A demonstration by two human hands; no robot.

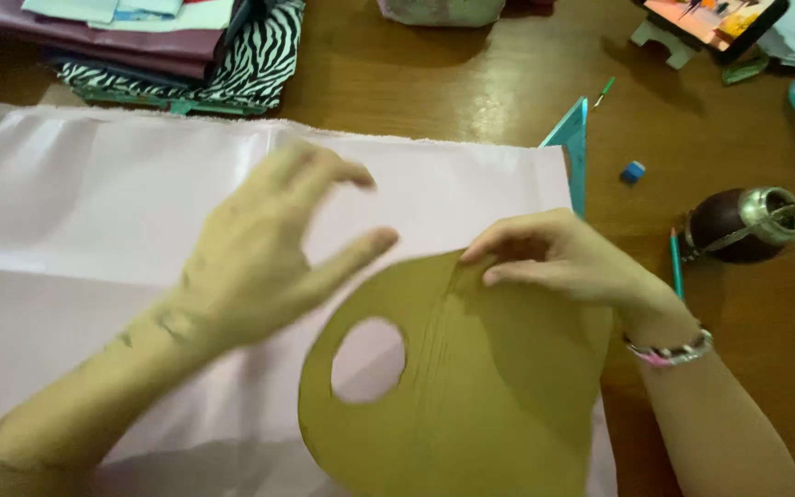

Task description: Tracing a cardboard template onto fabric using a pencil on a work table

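Two hands at work in the head view, placing a brown cardboard template (471, 387) with a round hole on pale pink fabric (94, 212) spread over the wooden surface (471, 83); seemingly the positioning step, calling next for squaring the template and pressing it flat. Right hand (554, 258) bent at the wrist, grip pinched on the template's top edge; left hand (269, 248) blurred, raised just above the fabric, grip open, fingers spread, holding nothing.
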